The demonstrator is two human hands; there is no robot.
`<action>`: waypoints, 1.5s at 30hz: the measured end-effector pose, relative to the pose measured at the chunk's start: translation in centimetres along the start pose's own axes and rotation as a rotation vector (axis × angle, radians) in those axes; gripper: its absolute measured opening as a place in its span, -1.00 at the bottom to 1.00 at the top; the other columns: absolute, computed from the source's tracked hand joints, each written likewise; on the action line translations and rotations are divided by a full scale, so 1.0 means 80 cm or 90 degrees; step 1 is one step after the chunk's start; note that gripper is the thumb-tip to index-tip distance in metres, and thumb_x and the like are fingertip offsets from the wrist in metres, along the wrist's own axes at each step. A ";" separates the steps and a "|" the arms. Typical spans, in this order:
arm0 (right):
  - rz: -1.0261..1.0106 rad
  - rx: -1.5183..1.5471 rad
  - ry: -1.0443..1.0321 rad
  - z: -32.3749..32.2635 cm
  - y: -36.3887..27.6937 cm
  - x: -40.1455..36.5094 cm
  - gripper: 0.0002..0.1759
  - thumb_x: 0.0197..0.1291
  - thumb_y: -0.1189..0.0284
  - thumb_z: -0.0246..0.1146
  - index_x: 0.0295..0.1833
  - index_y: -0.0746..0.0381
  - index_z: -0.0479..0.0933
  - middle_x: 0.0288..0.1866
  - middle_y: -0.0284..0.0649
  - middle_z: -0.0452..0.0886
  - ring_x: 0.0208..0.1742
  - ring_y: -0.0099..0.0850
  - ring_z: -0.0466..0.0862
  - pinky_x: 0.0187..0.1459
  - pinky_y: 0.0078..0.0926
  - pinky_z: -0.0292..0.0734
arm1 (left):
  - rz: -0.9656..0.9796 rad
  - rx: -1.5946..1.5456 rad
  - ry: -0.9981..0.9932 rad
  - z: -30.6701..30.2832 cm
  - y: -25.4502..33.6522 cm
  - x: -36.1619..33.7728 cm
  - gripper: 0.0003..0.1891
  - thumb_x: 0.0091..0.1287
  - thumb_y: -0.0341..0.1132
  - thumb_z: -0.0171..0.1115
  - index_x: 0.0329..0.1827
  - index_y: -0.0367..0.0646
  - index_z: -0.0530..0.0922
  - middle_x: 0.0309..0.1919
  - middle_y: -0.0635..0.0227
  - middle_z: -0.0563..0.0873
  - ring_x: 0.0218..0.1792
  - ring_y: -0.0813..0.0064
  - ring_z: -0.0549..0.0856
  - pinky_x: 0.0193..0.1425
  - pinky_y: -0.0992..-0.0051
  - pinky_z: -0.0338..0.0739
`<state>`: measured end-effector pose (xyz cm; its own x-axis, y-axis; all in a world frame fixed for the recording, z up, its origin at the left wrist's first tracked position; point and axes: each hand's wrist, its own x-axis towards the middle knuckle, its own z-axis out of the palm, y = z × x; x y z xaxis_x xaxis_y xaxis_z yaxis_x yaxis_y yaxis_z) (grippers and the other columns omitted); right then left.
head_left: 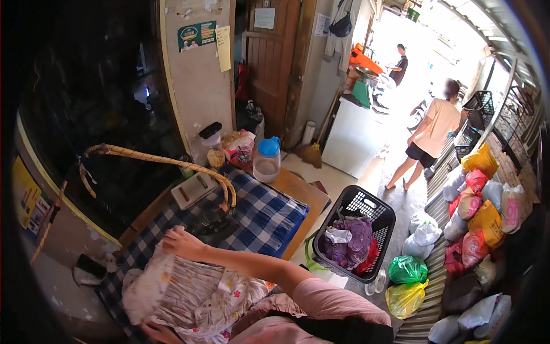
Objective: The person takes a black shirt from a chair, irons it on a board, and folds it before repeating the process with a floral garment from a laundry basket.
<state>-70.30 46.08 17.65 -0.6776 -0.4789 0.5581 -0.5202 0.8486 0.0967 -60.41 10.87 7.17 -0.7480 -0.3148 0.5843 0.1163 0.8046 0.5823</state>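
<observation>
A light garment with a floral print (pixel 212 295) lies rumpled over a blue and white checked cloth (pixel 260 215) on the table. My right hand (pixel 186 243) is closed on the garment's upper edge, where the pale fabric is blurred. At the bottom of the view, my left hand (pixel 160 332) is at the garment's lower edge, partly cut off, and its grip cannot be made out. Just beyond my right hand stands a dark iron (pixel 215 227) with a wrapped cord (pixel 154 156) arching over it. Neither hand touches the iron.
Behind the iron are a flat tray (pixel 195 190) and a blue-lidded jug (pixel 267 160). A black basket (pixel 356 232) of clothes stands right of the table. Bags (pixel 487 223) line the right wall. One person (pixel 433 129) stands in the passage, another (pixel 399 66) farther back.
</observation>
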 end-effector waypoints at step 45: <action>0.153 0.393 -0.167 0.063 -0.238 -0.189 -0.62 0.09 0.50 0.26 0.08 0.25 0.52 0.16 -0.11 0.56 0.30 -0.11 0.46 0.31 -0.15 0.33 | -0.330 -0.747 -0.808 0.031 0.010 -0.082 -0.72 0.33 -0.38 0.25 -0.41 -0.12 0.27 -0.53 0.63 0.16 -0.47 0.72 0.30 -0.37 0.59 0.33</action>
<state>-52.75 36.02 3.20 -0.8726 -0.3992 0.2815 -0.4882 0.6922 -0.5316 -57.07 14.81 2.39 -0.7807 0.5976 -0.1828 -0.3361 -0.1548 0.9290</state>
